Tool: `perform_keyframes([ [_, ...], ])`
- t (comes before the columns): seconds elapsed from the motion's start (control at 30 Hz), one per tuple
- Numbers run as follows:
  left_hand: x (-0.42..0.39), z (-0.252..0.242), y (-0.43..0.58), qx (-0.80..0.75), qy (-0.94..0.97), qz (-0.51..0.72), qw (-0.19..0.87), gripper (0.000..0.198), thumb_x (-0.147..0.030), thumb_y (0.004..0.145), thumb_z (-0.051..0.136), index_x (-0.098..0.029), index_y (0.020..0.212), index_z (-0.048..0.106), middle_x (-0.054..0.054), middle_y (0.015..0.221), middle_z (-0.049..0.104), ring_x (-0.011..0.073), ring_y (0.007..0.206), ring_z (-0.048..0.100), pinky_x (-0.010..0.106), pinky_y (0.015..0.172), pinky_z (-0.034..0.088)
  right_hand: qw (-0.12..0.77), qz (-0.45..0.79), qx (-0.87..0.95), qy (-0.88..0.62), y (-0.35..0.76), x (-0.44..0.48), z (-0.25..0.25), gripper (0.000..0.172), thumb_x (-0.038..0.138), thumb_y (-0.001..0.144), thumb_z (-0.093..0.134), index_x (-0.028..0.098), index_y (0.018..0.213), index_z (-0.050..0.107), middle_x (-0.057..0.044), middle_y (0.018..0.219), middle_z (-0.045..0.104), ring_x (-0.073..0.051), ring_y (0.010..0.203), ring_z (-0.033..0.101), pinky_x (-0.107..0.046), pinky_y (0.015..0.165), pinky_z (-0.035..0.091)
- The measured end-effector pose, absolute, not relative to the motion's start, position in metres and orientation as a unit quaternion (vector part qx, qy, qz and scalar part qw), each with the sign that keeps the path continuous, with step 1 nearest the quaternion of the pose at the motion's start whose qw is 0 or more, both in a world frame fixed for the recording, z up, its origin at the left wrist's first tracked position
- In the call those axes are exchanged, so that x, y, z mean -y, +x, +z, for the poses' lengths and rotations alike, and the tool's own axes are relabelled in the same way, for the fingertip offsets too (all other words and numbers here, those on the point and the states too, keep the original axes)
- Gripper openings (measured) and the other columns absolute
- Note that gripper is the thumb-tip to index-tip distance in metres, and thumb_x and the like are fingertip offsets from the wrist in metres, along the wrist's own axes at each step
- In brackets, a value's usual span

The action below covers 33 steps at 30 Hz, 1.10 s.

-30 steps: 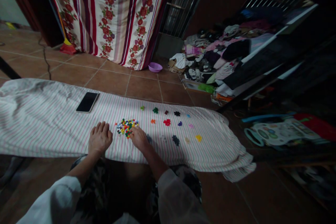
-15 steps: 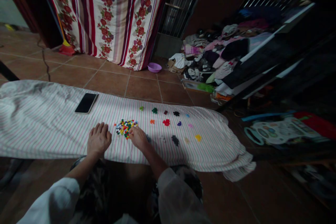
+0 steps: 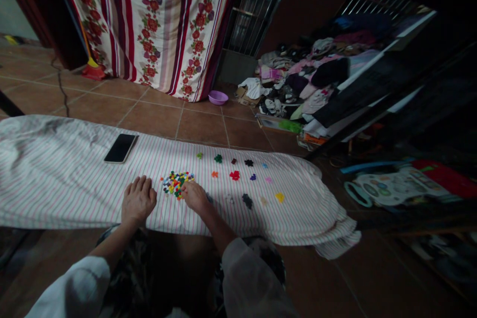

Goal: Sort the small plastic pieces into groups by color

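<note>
My left hand (image 3: 138, 201) lies flat on the striped cloth (image 3: 74, 179), fingers stretched out and holding nothing. A mixed pile of tiny coloured pieces (image 3: 173, 182) is just to its right. At the right edge of that pile, my right hand (image 3: 195, 197) has its fingertips pressed together; whatever they pinch is too small to make out. Sorted by colour, small groups sit farther right, among them dark green pieces (image 3: 218, 158), red pieces (image 3: 234, 175), black pieces (image 3: 249, 163), dark grey pieces (image 3: 247, 201) and yellow pieces (image 3: 279, 197). My right hand partly hides a greyish group.
A phone (image 3: 121, 148) rests on the cloth at the left. Beyond the table, a purple basin (image 3: 218, 98) stands on the tiled floor by a flowered curtain (image 3: 149, 25). Heaped clothes (image 3: 298, 74) fill the back right, and a pale plastic toy (image 3: 387, 184) is at the right.
The whole view has shifted slightly. My right hand stays at the pile's right edge with fingertips together, and my left hand still lies flat. No group of pieces visibly differs.
</note>
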<state>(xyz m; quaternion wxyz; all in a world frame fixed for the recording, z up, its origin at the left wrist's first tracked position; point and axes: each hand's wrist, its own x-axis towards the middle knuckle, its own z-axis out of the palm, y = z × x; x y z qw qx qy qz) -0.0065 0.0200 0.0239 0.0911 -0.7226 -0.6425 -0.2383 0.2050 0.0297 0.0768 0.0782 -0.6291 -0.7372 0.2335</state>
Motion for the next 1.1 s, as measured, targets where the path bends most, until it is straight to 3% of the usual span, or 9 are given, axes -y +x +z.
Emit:
perform_keyframes([
  [0.33,-0.02,0.023,-0.007,0.641,-0.72,-0.256,0.07,0.043,-0.028,0.089,0.043,-0.013,0.124,0.063,0.019,0.135,0.063,0.0341,0.133,0.051,0.051,0.11,0.036,0.083,0.243,0.727,-0.637,0.204,-0.03,0.083,0.02,0.008,0.088,0.054,0.019,0.095,0.07,-0.008,0.107,0.072,-0.019,0.105,0.062,-0.027,0.088,0.043],
  [0.9,-0.02,0.023,-0.007,0.643,-0.72,-0.249,0.073,0.041,-0.028,0.09,0.042,-0.013,0.122,0.063,0.018,0.134,0.064,0.0331,0.133,0.052,0.049,0.111,0.036,0.037,0.222,0.737,-0.637,0.2,-0.035,0.09,0.023,0.008,0.09,0.053,0.014,0.1,0.073,-0.014,0.11,0.075,-0.022,0.106,0.067,-0.028,0.085,0.045],
  [1.1,-0.021,0.024,-0.006,0.649,-0.716,-0.251,0.063,0.041,-0.028,0.09,0.042,-0.014,0.122,0.063,0.018,0.133,0.064,0.0329,0.133,0.052,0.05,0.111,0.036,0.065,0.216,0.739,-0.634,0.202,-0.033,0.09,0.019,0.01,0.09,0.055,0.016,0.096,0.073,-0.01,0.103,0.075,-0.018,0.102,0.067,-0.025,0.084,0.044],
])
